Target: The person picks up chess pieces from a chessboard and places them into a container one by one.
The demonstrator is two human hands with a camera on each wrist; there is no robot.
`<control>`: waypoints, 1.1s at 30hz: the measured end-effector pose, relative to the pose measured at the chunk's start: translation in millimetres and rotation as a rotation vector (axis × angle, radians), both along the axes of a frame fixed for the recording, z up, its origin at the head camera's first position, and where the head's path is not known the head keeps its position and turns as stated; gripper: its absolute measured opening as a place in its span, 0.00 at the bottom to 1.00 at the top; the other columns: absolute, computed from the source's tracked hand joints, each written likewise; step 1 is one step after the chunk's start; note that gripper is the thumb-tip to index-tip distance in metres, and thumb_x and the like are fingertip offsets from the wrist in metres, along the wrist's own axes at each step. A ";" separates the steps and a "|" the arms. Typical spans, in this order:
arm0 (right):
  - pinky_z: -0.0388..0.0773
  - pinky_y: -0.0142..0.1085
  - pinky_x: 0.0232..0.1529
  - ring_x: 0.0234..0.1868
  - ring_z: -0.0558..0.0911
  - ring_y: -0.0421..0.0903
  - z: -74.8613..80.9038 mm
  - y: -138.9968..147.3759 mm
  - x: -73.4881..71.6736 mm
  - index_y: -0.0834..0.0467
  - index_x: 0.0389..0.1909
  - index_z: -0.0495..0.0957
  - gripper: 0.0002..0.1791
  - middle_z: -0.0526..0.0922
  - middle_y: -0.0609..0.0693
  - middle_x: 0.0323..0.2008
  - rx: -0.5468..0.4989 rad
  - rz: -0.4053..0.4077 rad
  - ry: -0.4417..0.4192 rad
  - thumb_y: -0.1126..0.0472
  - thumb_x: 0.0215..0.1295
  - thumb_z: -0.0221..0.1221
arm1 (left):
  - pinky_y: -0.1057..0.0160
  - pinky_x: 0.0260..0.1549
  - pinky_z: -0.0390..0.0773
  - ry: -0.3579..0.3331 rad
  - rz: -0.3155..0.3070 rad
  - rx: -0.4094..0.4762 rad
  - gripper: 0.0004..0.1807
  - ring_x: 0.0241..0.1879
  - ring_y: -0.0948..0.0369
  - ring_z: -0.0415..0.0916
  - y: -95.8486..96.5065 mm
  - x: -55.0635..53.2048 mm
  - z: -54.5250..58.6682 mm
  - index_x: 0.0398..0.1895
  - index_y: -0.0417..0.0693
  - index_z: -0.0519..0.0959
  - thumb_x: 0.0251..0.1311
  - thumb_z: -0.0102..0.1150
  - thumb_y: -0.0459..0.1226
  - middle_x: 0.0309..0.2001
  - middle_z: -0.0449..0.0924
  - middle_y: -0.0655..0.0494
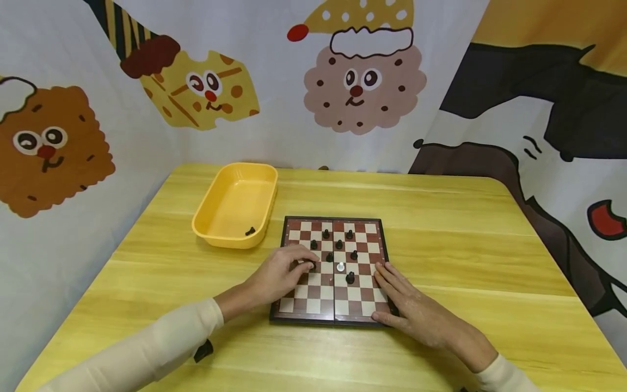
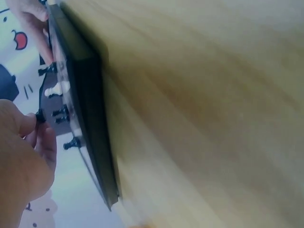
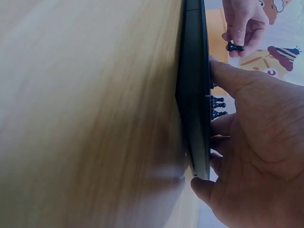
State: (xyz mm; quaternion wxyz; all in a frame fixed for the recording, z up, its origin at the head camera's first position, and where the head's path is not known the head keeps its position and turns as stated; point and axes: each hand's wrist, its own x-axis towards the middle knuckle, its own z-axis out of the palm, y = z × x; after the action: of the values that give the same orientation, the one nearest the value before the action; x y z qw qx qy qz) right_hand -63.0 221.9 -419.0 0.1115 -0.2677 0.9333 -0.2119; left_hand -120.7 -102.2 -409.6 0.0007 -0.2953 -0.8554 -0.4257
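Note:
A chessboard [image 1: 320,292] with red-brown and white squares lies on the table. My left hand [image 1: 286,270] is over the board's left half, pinching a small black chess piece [image 3: 235,46] between thumb and fingers. In the left wrist view that piece [image 2: 40,115] is held clear of the board. Several black chess pieces [image 1: 350,277] stand on the squares, with one white chess piece [image 1: 340,267] among them. Along the board's right edge rests my right hand [image 1: 416,310], fingers extended over the rim and thumb near the front corner.
A yellow plastic tray [image 1: 235,241] stands at the back left of the wooden table [image 1: 441,218], with a black piece [image 1: 250,231] lying in it. Behind the table hangs a cloth [image 1: 274,147] printed with cartoon food. A black object [image 1: 203,351] shows under the left sleeve.

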 end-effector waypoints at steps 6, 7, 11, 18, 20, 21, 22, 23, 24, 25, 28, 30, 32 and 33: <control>0.54 0.55 0.71 0.79 0.42 0.56 -0.8 0.2 1.2 0.64 0.79 0.52 0.47 0.44 0.54 0.81 0.001 -0.001 0.003 0.35 0.74 0.52 | 0.60 0.51 0.81 0.011 0.025 0.023 0.12 0.51 0.56 0.81 -8.8 -3.6 6.9 0.50 0.39 0.85 0.65 0.63 0.25 0.50 0.84 0.51; 0.54 0.55 0.71 0.79 0.42 0.56 -1.0 0.3 1.4 0.64 0.79 0.52 0.47 0.44 0.54 0.81 0.001 -0.003 0.003 0.35 0.74 0.52 | 0.59 0.51 0.81 0.011 0.034 0.028 0.11 0.52 0.56 0.81 -10.4 -4.0 7.7 0.50 0.39 0.85 0.65 0.63 0.26 0.51 0.84 0.52; 0.53 0.55 0.72 0.80 0.42 0.56 -2.4 0.4 2.1 0.63 0.79 0.52 0.47 0.43 0.54 0.81 0.006 -0.002 0.001 0.34 0.74 0.51 | 0.59 0.51 0.81 0.027 0.071 0.043 0.11 0.50 0.57 0.81 -17.6 -4.5 8.7 0.48 0.40 0.86 0.65 0.63 0.25 0.50 0.85 0.54; 0.51 0.55 0.72 0.80 0.40 0.56 -2.3 0.1 1.8 0.63 0.80 0.49 0.47 0.41 0.54 0.81 0.030 0.003 -0.010 0.35 0.76 0.49 | 0.57 0.44 0.83 0.063 0.128 0.072 0.10 0.46 0.58 0.81 -33.0 -7.9 12.4 0.47 0.40 0.87 0.64 0.64 0.24 0.48 0.85 0.52; 0.51 0.54 0.72 0.80 0.39 0.56 -1.6 -0.5 1.3 0.64 0.80 0.48 0.47 0.39 0.55 0.81 0.041 0.003 -0.016 0.35 0.76 0.48 | 0.58 0.39 0.84 0.090 0.140 0.078 0.10 0.42 0.59 0.81 -37.7 -10.3 15.0 0.46 0.40 0.87 0.64 0.64 0.24 0.47 0.86 0.52; 0.51 0.54 0.72 0.80 0.39 0.56 -1.3 -0.8 0.9 0.64 0.80 0.47 0.47 0.39 0.55 0.81 0.044 0.004 -0.019 0.35 0.76 0.48 | 0.58 0.38 0.83 0.107 0.145 0.083 0.10 0.41 0.59 0.81 -40.2 -11.9 16.3 0.46 0.40 0.87 0.64 0.64 0.23 0.46 0.86 0.52; 0.50 0.54 0.72 0.80 0.38 0.56 -1.1 -1.1 0.6 0.64 0.80 0.47 0.47 0.38 0.55 0.81 0.046 0.004 -0.021 0.35 0.77 0.48 | 0.59 0.37 0.83 0.126 0.152 0.086 0.10 0.40 0.59 0.82 -42.9 -13.4 17.4 0.45 0.40 0.87 0.63 0.64 0.23 0.45 0.86 0.52; 0.50 0.54 0.72 0.80 0.38 0.56 -1.0 -1.3 0.3 0.64 0.80 0.47 0.47 0.38 0.56 0.81 0.049 0.005 -0.020 0.35 0.77 0.47 | 0.60 0.36 0.83 0.145 0.162 0.086 0.11 0.39 0.60 0.82 -45.6 -14.8 18.6 0.46 0.40 0.87 0.63 0.65 0.23 0.45 0.86 0.52; 0.50 0.54 0.72 0.80 0.38 0.56 -1.0 -1.5 0.1 0.64 0.80 0.47 0.47 0.38 0.56 0.81 0.051 0.005 -0.019 0.35 0.77 0.47 | 0.61 0.34 0.83 0.162 0.174 0.085 0.11 0.39 0.60 0.82 -48.0 -16.0 20.2 0.46 0.40 0.87 0.63 0.65 0.23 0.45 0.87 0.52; 0.50 0.54 0.72 0.80 0.38 0.56 -1.0 -1.7 0.1 0.64 0.80 0.47 0.47 0.38 0.56 0.81 0.051 0.003 -0.021 0.35 0.77 0.47 | 0.62 0.33 0.83 0.174 0.184 0.084 0.11 0.39 0.60 0.82 -50.4 -17.1 21.3 0.46 0.40 0.87 0.63 0.65 0.23 0.45 0.86 0.52; 0.50 0.54 0.73 0.80 0.38 0.56 -1.8 -1.8 0.4 0.64 0.80 0.46 0.47 0.38 0.56 0.81 0.051 0.001 -0.029 0.35 0.77 0.47 | 0.64 0.31 0.83 0.196 0.208 0.084 0.12 0.39 0.60 0.83 -56.0 -19.7 24.7 0.47 0.40 0.87 0.63 0.65 0.23 0.45 0.86 0.51; 0.49 0.54 0.73 0.80 0.38 0.56 -2.3 -1.7 0.8 0.64 0.80 0.46 0.47 0.37 0.55 0.81 0.049 -0.001 -0.035 0.35 0.76 0.47 | 0.65 0.32 0.83 0.204 0.215 0.094 0.12 0.40 0.60 0.83 -58.8 -21.3 26.2 0.47 0.40 0.87 0.63 0.65 0.23 0.45 0.86 0.51; 0.49 0.54 0.73 0.80 0.38 0.55 -2.8 -1.7 1.0 0.63 0.80 0.46 0.47 0.37 0.55 0.81 0.045 -0.004 -0.036 0.35 0.76 0.47 | 0.65 0.34 0.83 0.214 0.222 0.108 0.12 0.40 0.60 0.83 -61.1 -22.6 27.5 0.47 0.39 0.87 0.63 0.64 0.23 0.45 0.86 0.51; 0.49 0.54 0.73 0.80 0.38 0.55 -2.9 -1.7 1.2 0.63 0.80 0.46 0.47 0.38 0.55 0.81 0.044 -0.006 -0.035 0.35 0.76 0.47 | 0.65 0.35 0.83 0.219 0.225 0.115 0.12 0.40 0.60 0.83 -62.1 -23.2 27.9 0.47 0.39 0.87 0.63 0.64 0.22 0.45 0.86 0.50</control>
State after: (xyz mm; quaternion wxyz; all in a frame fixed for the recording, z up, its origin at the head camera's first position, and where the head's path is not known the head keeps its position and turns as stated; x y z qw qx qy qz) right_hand -61.8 220.1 -421.9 0.1331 -0.2588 0.9364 -0.1963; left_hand -143.9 -164.3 -381.8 0.1585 -0.2420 -0.8520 -0.4363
